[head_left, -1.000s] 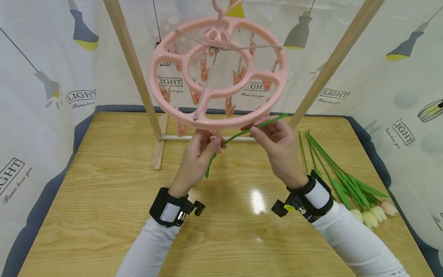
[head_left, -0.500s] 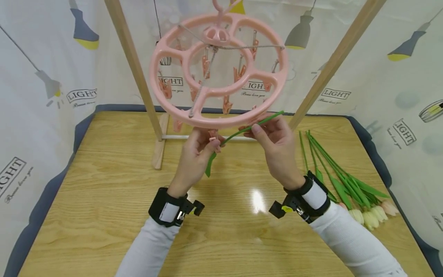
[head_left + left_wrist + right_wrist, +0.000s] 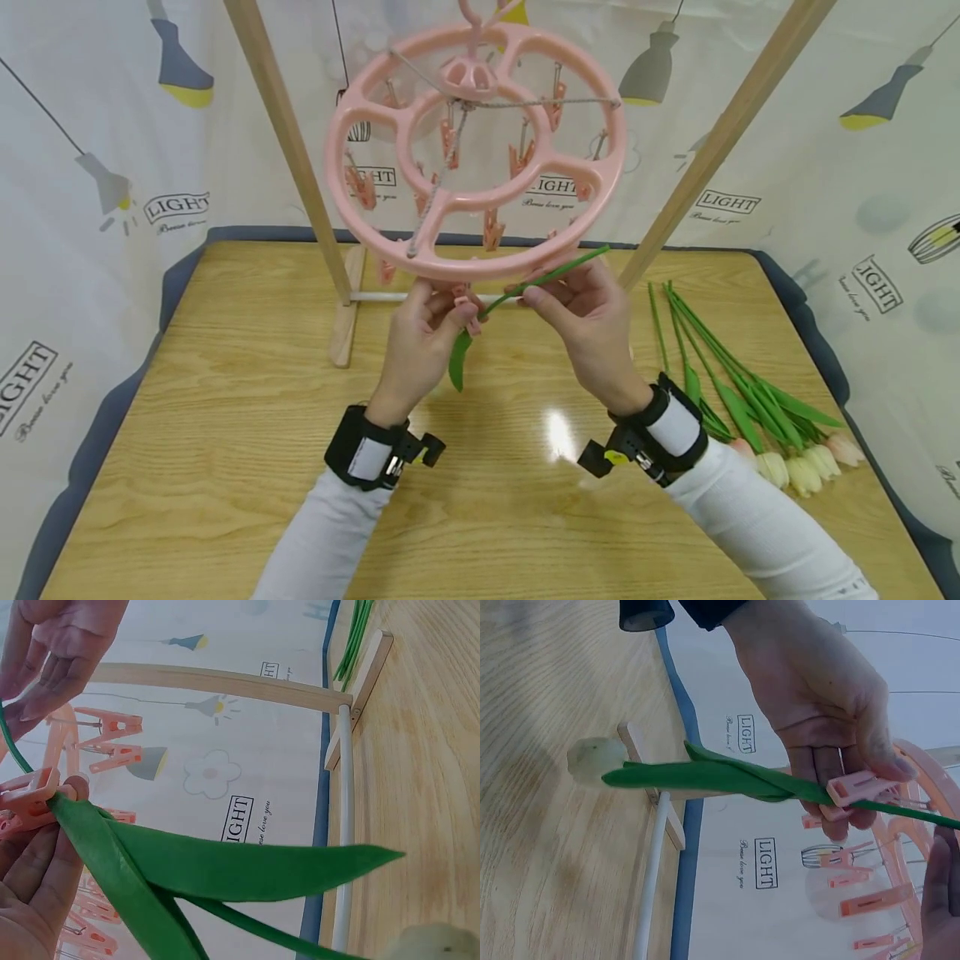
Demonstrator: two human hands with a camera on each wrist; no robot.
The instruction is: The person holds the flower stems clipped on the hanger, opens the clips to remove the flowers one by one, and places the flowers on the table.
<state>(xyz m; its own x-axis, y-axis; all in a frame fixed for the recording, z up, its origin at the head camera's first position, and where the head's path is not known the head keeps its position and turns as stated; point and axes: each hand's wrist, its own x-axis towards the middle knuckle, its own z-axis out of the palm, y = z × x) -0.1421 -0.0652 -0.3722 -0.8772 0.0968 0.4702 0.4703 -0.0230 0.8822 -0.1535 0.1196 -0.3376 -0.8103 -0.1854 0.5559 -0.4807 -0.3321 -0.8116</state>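
Observation:
My left hand (image 3: 417,348) grips a pink clothespin (image 3: 467,310) under the near rim of a round pink clip hanger (image 3: 480,268). Across that clothespin runs the green stem (image 3: 558,272) of an artificial tulip, its leaf (image 3: 459,362) hanging below. The right wrist view shows the white bloom (image 3: 596,760) pointing down toward the table, with the clothespin (image 3: 851,787) at the stem just above the leaves (image 3: 727,778). My right hand (image 3: 596,333) holds the upper stem between thumb and fingers, to the right of the clothespin, below the hanger's rim.
Several tulips (image 3: 750,392) lie on the right of the wooden table (image 3: 225,467). Wooden posts (image 3: 288,142) and a white crossbar (image 3: 382,297) form a stand around the hanger. Other pink clothespins (image 3: 492,229) dangle from it. A printed curtain (image 3: 255,150) surrounds the table.
My right hand has shifted slightly left and down along the stem. The stem's tip has moved left a little, and the hanger has turned slightly. My left hand stays at the clothespin.

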